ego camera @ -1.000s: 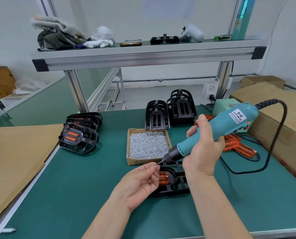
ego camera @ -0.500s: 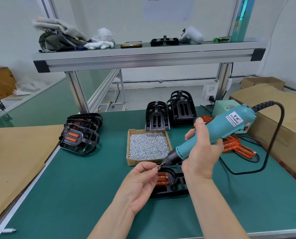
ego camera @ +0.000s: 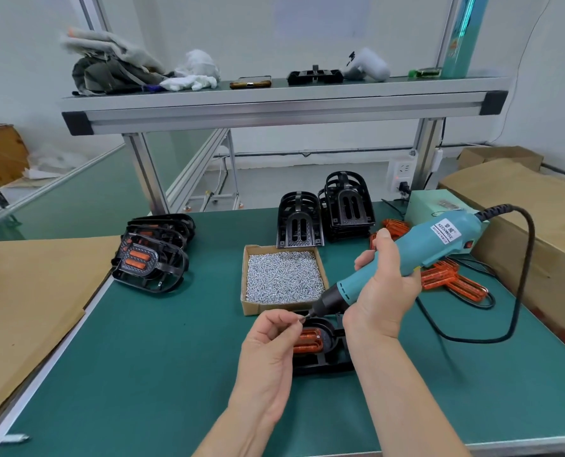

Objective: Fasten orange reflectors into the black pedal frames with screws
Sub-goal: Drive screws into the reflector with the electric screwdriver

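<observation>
A black pedal frame (ego camera: pixel 327 359) with an orange reflector (ego camera: pixel 309 341) seated in it lies on the green mat, partly hidden by both hands. My right hand (ego camera: pixel 385 291) grips a teal electric screwdriver (ego camera: pixel 416 255), its bit slanting down to the left just above the frame. My left hand (ego camera: pixel 272 344) pinches a small screw (ego camera: pixel 301 319) at the bit's tip. A cardboard tray of silver screws (ego camera: pixel 282 278) sits just behind the frame.
Black empty frames (ego camera: pixel 327 216) stand behind the tray. Finished pedals (ego camera: pixel 152 255) are stacked at the left. Loose orange reflectors (ego camera: pixel 449 282) and the screwdriver's black cord (ego camera: pixel 518 291) lie at the right, beside cardboard boxes (ego camera: pixel 538 225). A shelf (ego camera: pixel 274 103) spans overhead.
The screwdriver's tail has dropped slightly and both hands have stayed close over the frame, the left still holding the screw at the bit's tip.
</observation>
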Available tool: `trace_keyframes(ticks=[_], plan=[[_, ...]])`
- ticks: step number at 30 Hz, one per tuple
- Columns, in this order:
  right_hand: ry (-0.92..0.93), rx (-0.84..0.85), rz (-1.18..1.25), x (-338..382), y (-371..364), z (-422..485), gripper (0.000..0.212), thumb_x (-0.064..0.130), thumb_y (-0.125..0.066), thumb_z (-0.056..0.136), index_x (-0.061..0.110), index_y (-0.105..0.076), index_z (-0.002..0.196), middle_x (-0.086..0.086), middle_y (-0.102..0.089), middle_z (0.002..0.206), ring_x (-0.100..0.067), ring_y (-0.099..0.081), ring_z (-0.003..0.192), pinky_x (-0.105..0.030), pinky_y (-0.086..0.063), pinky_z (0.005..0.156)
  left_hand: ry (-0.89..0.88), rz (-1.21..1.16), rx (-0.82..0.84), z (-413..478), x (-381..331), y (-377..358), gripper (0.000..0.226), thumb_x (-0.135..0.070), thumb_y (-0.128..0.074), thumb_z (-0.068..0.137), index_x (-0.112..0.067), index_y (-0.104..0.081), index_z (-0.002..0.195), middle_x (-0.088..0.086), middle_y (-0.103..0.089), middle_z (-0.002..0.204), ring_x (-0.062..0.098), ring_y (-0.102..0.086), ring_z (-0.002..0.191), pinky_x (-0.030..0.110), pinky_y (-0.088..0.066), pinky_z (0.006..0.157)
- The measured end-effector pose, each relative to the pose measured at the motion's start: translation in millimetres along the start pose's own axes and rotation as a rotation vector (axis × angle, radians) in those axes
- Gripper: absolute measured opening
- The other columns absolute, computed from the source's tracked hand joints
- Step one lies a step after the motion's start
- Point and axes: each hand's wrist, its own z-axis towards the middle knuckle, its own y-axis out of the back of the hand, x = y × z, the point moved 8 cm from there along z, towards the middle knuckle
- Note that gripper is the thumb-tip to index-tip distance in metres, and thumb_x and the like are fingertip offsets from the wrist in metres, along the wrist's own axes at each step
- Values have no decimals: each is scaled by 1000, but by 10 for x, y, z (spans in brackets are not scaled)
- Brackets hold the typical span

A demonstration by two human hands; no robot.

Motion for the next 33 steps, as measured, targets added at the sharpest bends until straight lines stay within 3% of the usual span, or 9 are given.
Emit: trace_keyframes(ticks=[5,9,12,14,16,18,23,27,33], plan=[[9,31,1,-7,-49,-19,22,28,-73,81,20,-53,85,4,-55,52,-8,-52,49,-17,-45,50,-22,175,79,37,-47,85,27,1,-73,71,-15,-71,92,9,-70,90,15,-66,85,25,-56,74],[37,71,-6,-11,-119,-38,22,27,-73,79,19,-53,82,2,-54,51,-9,-50,48,-18,-45,50,-105,561,85,55,-180,255,40,-5,-77,75,-25,-68,109,2,-73,108,16,-65,98,41,-53,91],[89,127,-55,-32,-204,-55,22,27,-74,79,18,-54,72,3,-54,49,-9,-50,47,-18,-45,52,-218,972,69,33,-302,428,61,-34,-79,66,-36,-57,122,-11,-66,119,-1,-56,114,24,-42,99],[117,185,-103,-91,-260,-85,25,28,-74,79,16,-54,70,3,-54,49,-9,-51,47,-18,-45,53,-175,1139,139,32,-240,470,81,-51,-79,59,-39,-47,132,-21,-53,129,-9,-44,124,10,-33,99],[138,263,-150,-185,-318,-135,26,28,-74,80,13,-55,71,4,-55,50,-8,-52,47,-19,-46,53,-164,1276,216,33,-153,431,94,-59,-76,55,-41,-37,139,-34,-40,127,-11,-38,125,10,-29,102],[154,339,-197,-285,-374,-201,27,28,-74,81,10,-57,73,6,-56,51,-8,-54,48,-20,-46,53,-210,1398,249,32,-109,373,102,-62,-73,54,-37,-33,145,-37,-35,121,-5,-38,123,21,-32,107],[182,416,-256,-437,-444,-280,35,40,-73,77,8,-60,73,-2,-58,58,-16,-55,54,-26,-47,56,-257,1451,255,43,-124,363,98,-67,-66,56,-26,-44,142,-23,-40,125,1,-39,123,23,-31,109],[186,425,-273,-508,-458,-279,40,39,-73,79,2,-59,73,-5,-56,58,-17,-53,54,-27,-47,55,-235,1421,266,43,-130,351,85,-68,-67,55,-24,-59,128,-27,-38,119,3,-44,120,24,-35,108],[183,439,-291,-559,-454,-275,37,39,-73,80,5,-60,74,-3,-56,58,-17,-54,54,-28,-47,55,-229,1418,270,44,-126,359,83,-68,-67,56,-23,-61,125,-21,-41,122,3,-45,120,29,-36,109]])
